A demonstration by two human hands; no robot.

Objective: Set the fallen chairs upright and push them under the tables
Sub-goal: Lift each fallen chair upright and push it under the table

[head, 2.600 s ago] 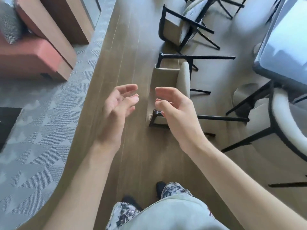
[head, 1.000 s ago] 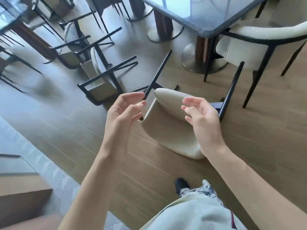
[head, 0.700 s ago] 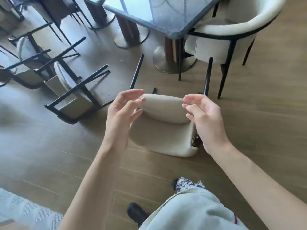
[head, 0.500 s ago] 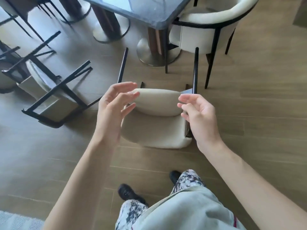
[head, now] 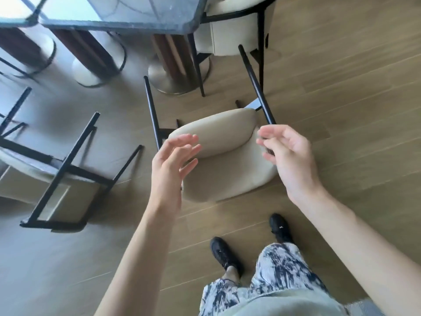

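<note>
Shoes: two black shoes [head: 227,255] at six o'clock on the wooden floor [head: 341,110], just short of the nearest fallen chair.
Left hand [head: 169,166]: empty, fingers spread and loosely bent, hovering over the left edge of the padded back.
Right hand [head: 290,158]: empty, fingers relaxed and part-curled over the right edge; its blur hides whether it touches the black frame.
Nearest fallen chair [head: 223,156]: one, centre of view, tipped on its back, cream pad towards the person, black legs [head: 256,83] pointing to twelve o'clock at the bench.
Second fallen chair [head: 61,169]: one, at nine o'clock, lying on its side; further black legs at the far left edge may belong to a third, too cropped to say.
Upright chair [head: 232,26]: one, at one o'clock, tucked against the bench.
Bench [head: 127,14]: one dark glossy top at eleven to twelve o'clock; three round pedestal bases [head: 177,78] show beneath.
Risk, grip: a hold on the smooth pad alone could slip as the chair swings up.
Risk, legs: the raised legs point at the nearest pedestal base and the upright chair's legs, so a fast swing could knock them.
Risk, feet: the shoes stand close, so a dropped back could land on them.
</note>
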